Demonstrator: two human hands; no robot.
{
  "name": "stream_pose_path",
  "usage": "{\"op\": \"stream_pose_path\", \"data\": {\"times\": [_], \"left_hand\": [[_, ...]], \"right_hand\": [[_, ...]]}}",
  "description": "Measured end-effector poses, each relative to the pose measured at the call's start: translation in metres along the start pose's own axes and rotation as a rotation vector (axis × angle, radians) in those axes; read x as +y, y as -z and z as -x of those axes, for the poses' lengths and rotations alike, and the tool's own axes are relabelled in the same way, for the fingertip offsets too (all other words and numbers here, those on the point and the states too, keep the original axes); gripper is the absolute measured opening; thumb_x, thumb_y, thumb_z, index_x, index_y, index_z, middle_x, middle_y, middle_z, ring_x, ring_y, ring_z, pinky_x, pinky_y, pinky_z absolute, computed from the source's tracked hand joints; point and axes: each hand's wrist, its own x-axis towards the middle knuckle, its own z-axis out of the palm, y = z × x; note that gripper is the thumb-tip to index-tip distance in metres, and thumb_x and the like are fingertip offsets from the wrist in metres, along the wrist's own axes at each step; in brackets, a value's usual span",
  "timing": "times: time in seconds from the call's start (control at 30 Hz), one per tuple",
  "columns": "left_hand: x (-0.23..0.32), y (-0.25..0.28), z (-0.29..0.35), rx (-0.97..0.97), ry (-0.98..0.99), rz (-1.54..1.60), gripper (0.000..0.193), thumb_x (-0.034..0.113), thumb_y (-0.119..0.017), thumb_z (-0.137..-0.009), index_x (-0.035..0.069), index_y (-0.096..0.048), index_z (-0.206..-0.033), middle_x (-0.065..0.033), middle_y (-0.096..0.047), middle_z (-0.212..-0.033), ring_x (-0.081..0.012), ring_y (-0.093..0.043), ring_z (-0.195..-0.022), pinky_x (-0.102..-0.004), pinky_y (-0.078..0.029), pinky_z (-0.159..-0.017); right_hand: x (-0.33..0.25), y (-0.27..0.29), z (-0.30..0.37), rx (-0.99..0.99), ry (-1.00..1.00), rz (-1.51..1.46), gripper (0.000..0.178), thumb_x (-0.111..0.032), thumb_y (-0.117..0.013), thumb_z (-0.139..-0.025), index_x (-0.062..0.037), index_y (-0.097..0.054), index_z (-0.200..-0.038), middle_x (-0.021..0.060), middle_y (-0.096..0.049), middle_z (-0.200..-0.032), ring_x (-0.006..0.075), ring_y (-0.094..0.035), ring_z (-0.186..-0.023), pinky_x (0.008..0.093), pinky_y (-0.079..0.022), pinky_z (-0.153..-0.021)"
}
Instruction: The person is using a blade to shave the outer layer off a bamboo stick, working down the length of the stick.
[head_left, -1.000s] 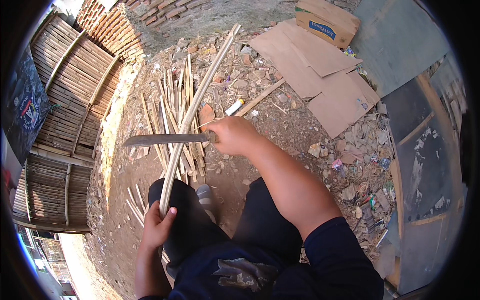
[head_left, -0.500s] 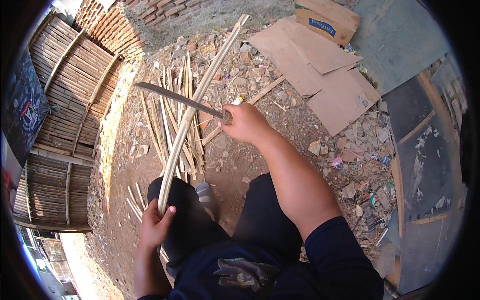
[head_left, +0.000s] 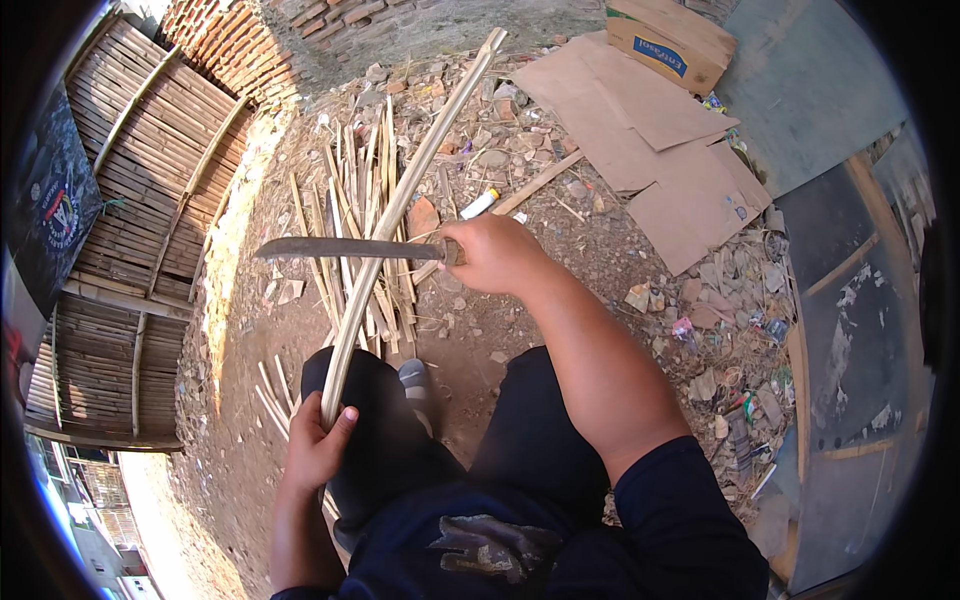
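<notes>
My left hand is closed around the lower end of a long pale bamboo strip, which slants up and away to the right past my left knee. My right hand grips the handle of a machete. Its dark blade lies level, pointing left, and crosses over the strip about midway. Whether the edge touches the strip or only passes above it, I cannot tell. Beneath the blade, a loose pile of split bamboo sticks rests on the ground.
Flat cardboard sheets and a cardboard box lie at the far right. Dark panels stand along the right side. At left rises a bamboo slat wall. A white bottle with a yellow cap lies on the rubble beyond my right hand.
The machete has come nearer along the strip, its blade turning from slanted to level as the tip dropped. My left hand still holds the strip in nearly the same place.
</notes>
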Motion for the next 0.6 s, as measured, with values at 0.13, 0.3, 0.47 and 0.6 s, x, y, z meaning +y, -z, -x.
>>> {"op": "stream_pose_path", "data": {"times": [0.13,0.3,0.47,0.6], "left_hand": [[-0.003,-0.001,-0.001,-0.002,0.007,0.001,0.028,0.025,-0.072,-0.096,0.005,-0.053,-0.090,0.0058,-0.045,-0.071,-0.0043,-0.039,-0.064,-0.0246,-0.033,-0.055],[-0.002,-0.006,-0.008,0.005,-0.013,-0.057,0.029,0.026,-0.072,-0.096,0.005,-0.053,-0.088,0.0049,-0.046,-0.069,-0.0051,-0.040,-0.063,-0.0252,-0.034,-0.055],[-0.001,-0.008,-0.009,0.014,-0.023,-0.079,0.030,0.027,-0.073,-0.095,0.005,-0.053,-0.087,0.0042,-0.047,-0.068,-0.0053,-0.040,-0.063,-0.0259,-0.035,-0.055],[-0.002,-0.009,-0.008,0.012,-0.034,-0.062,0.030,0.027,-0.072,-0.095,0.005,-0.053,-0.087,0.0045,-0.046,-0.068,-0.0052,-0.040,-0.063,-0.0256,-0.034,-0.055]], "right_hand": [[0.002,0.008,-0.001,0.049,-0.109,-0.034,0.036,-0.029,-0.077,-0.081,-0.0113,-0.070,-0.111,0.0154,-0.071,-0.087,0.0363,-0.069,-0.086,0.0477,-0.055,-0.075],[-0.006,-0.004,0.000,-0.066,0.097,0.073,0.031,-0.024,-0.076,-0.076,-0.0129,-0.070,-0.105,0.0137,-0.071,-0.089,0.0358,-0.070,-0.087,0.0482,-0.056,-0.076],[-0.035,0.000,0.006,-0.226,0.159,0.119,0.027,-0.019,-0.075,-0.072,-0.0134,-0.070,-0.098,0.0128,-0.071,-0.088,0.0347,-0.070,-0.088,0.0486,-0.056,-0.077],[-0.026,0.001,0.008,-0.167,0.147,0.096,0.029,-0.020,-0.075,-0.072,-0.0140,-0.070,-0.100,0.0130,-0.071,-0.088,0.0355,-0.070,-0.089,0.0487,-0.056,-0.077]]}}
